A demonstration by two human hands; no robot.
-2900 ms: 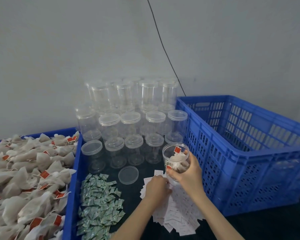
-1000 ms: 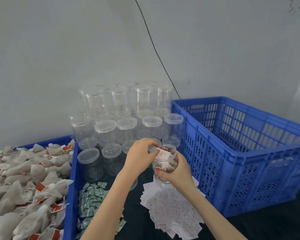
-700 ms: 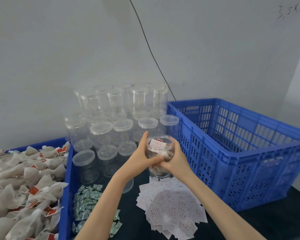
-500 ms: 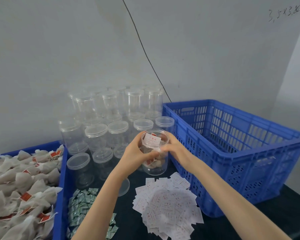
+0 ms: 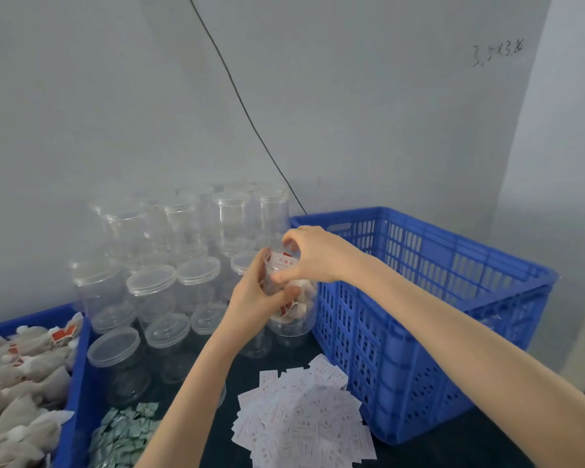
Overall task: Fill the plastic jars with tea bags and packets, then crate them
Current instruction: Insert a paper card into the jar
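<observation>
Beside the crate [image 5: 419, 298], jar [image 5: 293, 298] upright, mouth up.

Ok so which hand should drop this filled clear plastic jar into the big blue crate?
Probably the right hand: it grips the top of the filled clear plastic jar and sits beside the rim of the blue plastic crate. The left hand holds the jar's far side.

Crate [image 5: 419, 298] open above; stacked jars [image 5: 169, 265] crowd left.
</observation>
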